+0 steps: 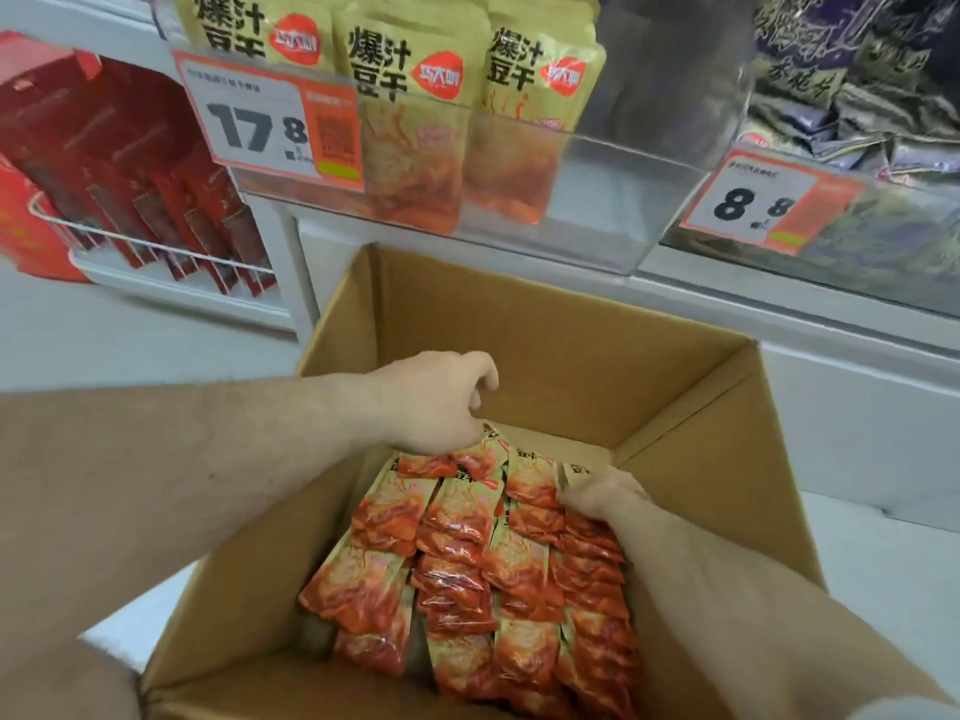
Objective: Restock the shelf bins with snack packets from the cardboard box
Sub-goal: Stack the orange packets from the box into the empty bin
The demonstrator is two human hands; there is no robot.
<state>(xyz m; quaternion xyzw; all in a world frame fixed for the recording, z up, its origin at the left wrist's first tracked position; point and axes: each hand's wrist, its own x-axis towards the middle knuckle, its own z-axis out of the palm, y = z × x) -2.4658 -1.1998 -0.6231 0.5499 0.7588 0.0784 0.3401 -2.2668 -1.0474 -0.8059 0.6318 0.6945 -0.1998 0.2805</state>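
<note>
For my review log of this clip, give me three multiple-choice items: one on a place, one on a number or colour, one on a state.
1. Where are the loose orange-red snack packets?
A in the brown cardboard box
B on the floor
C in a wire basket

2. What price shows on the left orange-bordered price tag?
A 8.8
B 17.8
C 12.5

3. What is the left hand doing?
A hanging idle
B gripping a box flap
C fingers on the packets' far end

Key: A, packets fill the box; B, the tag reads 17.8; C, fingertips meet the packet tops.
</note>
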